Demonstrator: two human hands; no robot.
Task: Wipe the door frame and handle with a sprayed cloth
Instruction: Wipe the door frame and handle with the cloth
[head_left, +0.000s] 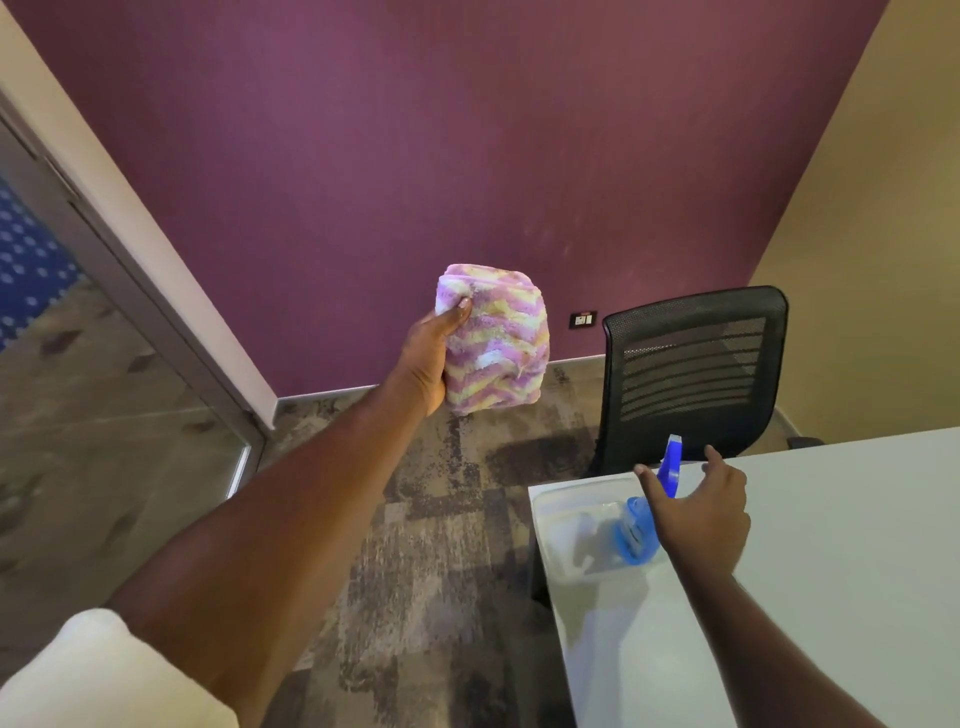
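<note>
Holding the folded pink, yellow and white fluffy cloth up at 12 o'clock, our left grip is closed around it. Our right grip hangs open over the blue-topped spray bottle, which lies on the white surface at 4 o'clock.

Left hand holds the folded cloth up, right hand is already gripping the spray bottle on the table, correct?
Not quite. In the head view the left hand does hold the folded cloth up, but the right hand is open above the spray bottle on the table, fingers spread, not yet closed on it.
</note>
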